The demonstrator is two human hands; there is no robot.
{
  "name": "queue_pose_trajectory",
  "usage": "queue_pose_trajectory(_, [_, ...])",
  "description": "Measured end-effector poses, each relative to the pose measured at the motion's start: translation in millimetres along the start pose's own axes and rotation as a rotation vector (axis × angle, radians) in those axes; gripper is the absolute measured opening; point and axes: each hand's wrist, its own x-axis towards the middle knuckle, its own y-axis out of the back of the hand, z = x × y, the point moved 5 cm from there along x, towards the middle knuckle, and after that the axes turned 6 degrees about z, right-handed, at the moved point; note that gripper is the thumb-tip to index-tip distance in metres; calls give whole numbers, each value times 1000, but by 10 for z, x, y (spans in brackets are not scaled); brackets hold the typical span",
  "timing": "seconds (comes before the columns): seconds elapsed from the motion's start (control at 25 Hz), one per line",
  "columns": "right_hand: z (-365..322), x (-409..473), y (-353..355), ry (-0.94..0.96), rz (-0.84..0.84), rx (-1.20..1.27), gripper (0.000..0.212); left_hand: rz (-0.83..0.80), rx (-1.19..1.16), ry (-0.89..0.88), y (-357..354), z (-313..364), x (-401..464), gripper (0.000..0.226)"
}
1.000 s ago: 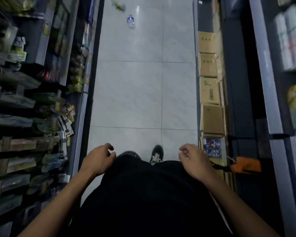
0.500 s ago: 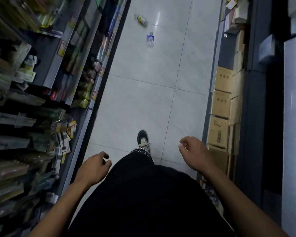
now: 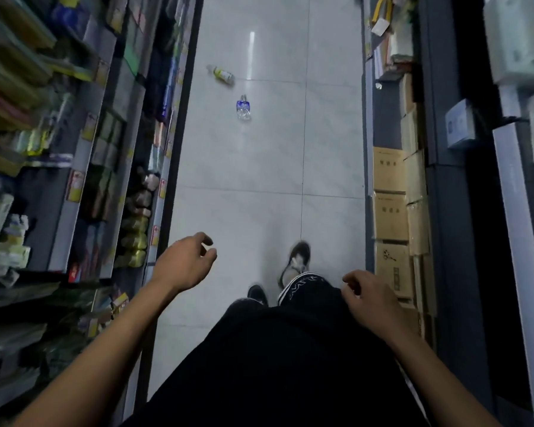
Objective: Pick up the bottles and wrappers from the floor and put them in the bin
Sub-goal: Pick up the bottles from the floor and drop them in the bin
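Two bottles lie on the pale tiled floor of a shop aisle ahead of me. A clear bottle with a blue label (image 3: 243, 108) rests near the aisle's middle. A yellow-labelled bottle (image 3: 222, 74) lies on its side a little farther, toward the left shelves. My left hand (image 3: 184, 261) hangs low in front of me, fingers loosely curled, holding nothing. My right hand (image 3: 369, 298) is at my right hip, fingers also loosely curled and empty. Both hands are well short of the bottles. No bin is in view.
Stocked shelves (image 3: 84, 167) line the left side of the aisle. Stacked cardboard boxes (image 3: 390, 208) stand along the right against dark shelving (image 3: 463, 211). My feet (image 3: 296, 260) are on the tiles between them.
I have walked forward down the aisle, so both bottles are nearer and lower in view. My left hand swung forward and my feet changed places.
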Motion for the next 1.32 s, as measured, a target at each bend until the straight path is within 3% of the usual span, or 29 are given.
queue_pose_trajectory(0.32, [-347,1927,794,23,-10,45,22,-27,8,72,473,790,1508,33])
queue_pose_trajectory(0.6, [-1201,3687,1547,212,-36,2,27,-51,-90,268,700,872,2123,34])
queue_pose_trajectory(0.8, [-1789,4795,1849,249,-40,-29,27,-46,-138,363,1008,821,2829,30])
queue_pose_trajectory(1.0, [-2263,5618,2018,181,-41,-52,26,-57,-147,327,1582,922,3991,30])
queue_pose_trajectory(1.32, [-2459,6477,2430,39,-43,-81,19,-34,-81,120,2675,1571,5975,34])
